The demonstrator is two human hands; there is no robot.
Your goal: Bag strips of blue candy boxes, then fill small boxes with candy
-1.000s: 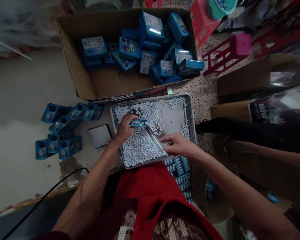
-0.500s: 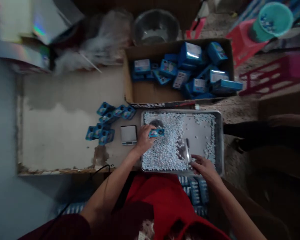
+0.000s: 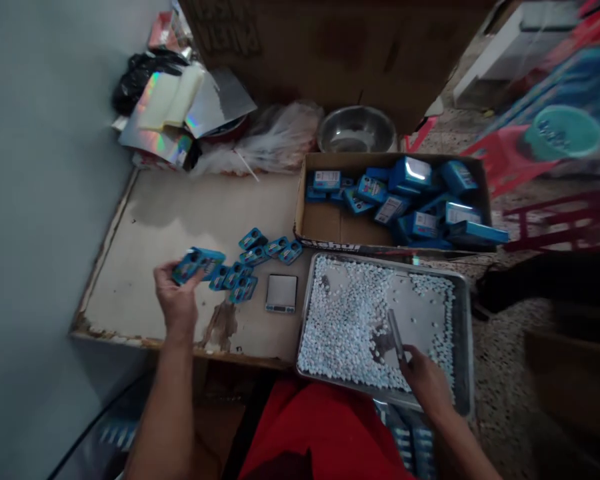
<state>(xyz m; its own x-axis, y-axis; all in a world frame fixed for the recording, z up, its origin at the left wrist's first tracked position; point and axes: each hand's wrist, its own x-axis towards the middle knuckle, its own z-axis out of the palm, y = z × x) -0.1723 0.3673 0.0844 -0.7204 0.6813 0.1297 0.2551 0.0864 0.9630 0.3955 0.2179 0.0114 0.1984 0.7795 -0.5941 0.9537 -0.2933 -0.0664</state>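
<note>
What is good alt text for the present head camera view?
The left hand holds blue packaging above a worn table; the right hand holds a metal scoop over a tray of pale pellets. Beyond it is a carton of blue boxes.

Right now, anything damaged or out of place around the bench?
Worktop: brown patch near the front edge, left of the scale; surface looks peeled. One blue box juts over the carton's right side.

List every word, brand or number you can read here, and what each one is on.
"ishu", letters at both ends unclear: front of the open carton.
"PALET", last letter unclear: the large cardboard box; the word above it is unreadable.
Print on the blue boxes and the scale: too small or blurred.
</note>
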